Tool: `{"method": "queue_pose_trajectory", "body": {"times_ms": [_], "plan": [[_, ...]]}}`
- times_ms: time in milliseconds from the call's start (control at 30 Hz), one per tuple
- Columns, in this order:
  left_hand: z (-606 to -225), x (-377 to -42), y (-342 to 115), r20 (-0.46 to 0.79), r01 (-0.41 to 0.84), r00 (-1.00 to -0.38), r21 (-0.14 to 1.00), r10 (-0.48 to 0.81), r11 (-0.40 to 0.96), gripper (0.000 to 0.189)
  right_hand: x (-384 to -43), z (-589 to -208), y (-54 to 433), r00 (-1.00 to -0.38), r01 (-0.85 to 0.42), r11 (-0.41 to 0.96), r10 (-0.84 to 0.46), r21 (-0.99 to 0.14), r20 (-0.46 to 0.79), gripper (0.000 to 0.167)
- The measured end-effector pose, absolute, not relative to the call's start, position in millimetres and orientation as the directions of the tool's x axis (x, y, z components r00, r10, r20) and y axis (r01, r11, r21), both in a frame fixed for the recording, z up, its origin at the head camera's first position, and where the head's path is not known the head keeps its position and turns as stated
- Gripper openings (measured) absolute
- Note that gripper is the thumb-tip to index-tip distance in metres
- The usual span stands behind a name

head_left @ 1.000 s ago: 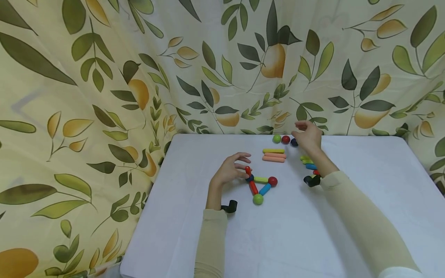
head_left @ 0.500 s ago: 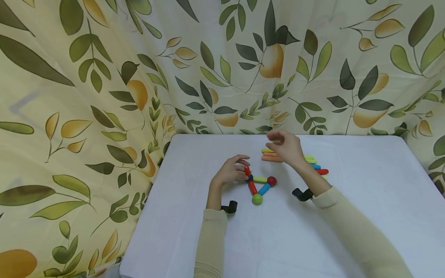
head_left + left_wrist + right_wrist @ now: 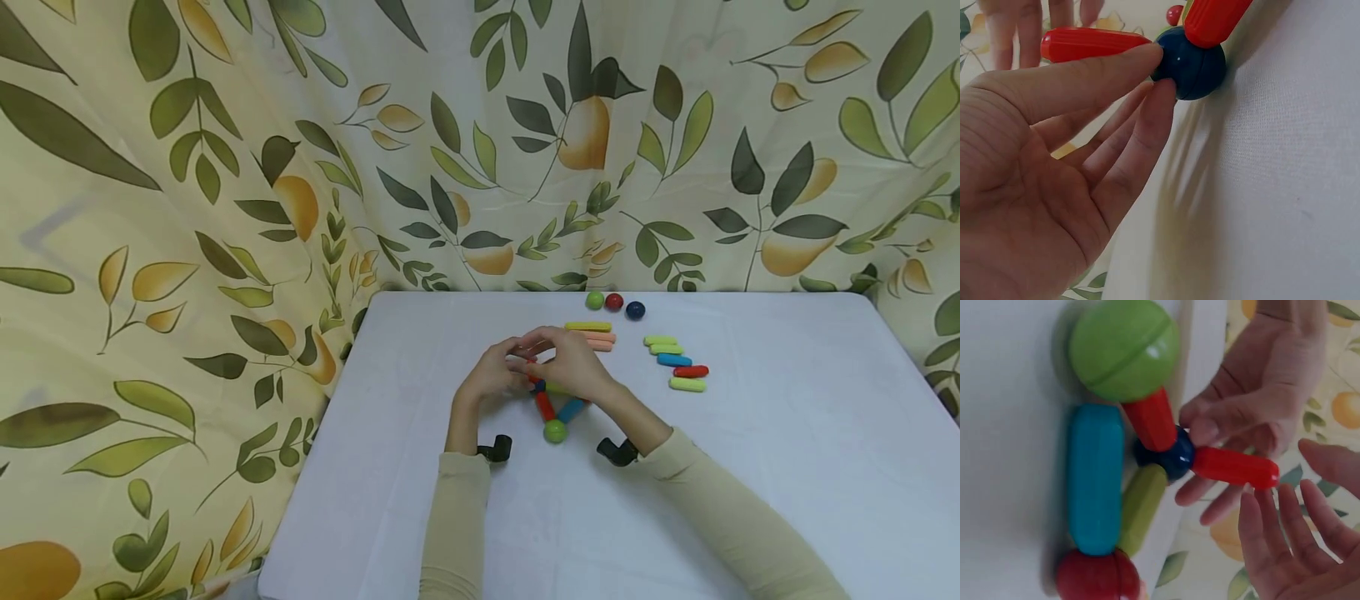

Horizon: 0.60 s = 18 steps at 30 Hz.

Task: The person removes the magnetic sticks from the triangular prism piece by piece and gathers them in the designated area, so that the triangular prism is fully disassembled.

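By left hand [image 3: 490, 368], navy ball [image 3: 1194, 70] was pinched, nearer the left and far edges of tabletop [image 3: 375, 500]. Upright red rod [image 3: 1235, 468] was stood on it. Right hand [image 3: 570, 365] was spread at its tip; contact unclear. Ball was best braced against rod load.

Rod-ball frame [image 3: 545, 407] on table [image 3: 375, 483]; three balls [image 3: 614, 302] behind, five rods [image 3: 674, 360] right.
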<state>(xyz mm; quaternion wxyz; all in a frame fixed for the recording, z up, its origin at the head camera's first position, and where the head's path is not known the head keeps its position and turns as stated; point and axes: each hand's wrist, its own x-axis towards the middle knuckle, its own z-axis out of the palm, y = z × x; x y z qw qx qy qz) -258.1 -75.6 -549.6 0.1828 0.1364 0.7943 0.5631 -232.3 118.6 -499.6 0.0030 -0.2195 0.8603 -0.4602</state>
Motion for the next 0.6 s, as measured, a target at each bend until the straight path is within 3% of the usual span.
{"method": "queue_pose_trajectory", "body": {"times_ms": [333, 600], "plan": [[-556.7, -260.3, -73.4, -0.120, 0.046, -0.894, 0.934, 0.431, 0.355, 0.069, -229.6, -511.5, 112.4, -0.918, -0.351, 0.548, -0.361, -0.760, 0.164, 0.037], [-557.2, -258.6, -71.6, -0.161, -0.004, -0.892, 0.938, 0.422, 0.348, 0.070, -229.0, -511.8, 114.2, -0.916, -0.386, 0.557, -0.326, -0.735, 0.234, 0.046]]}}
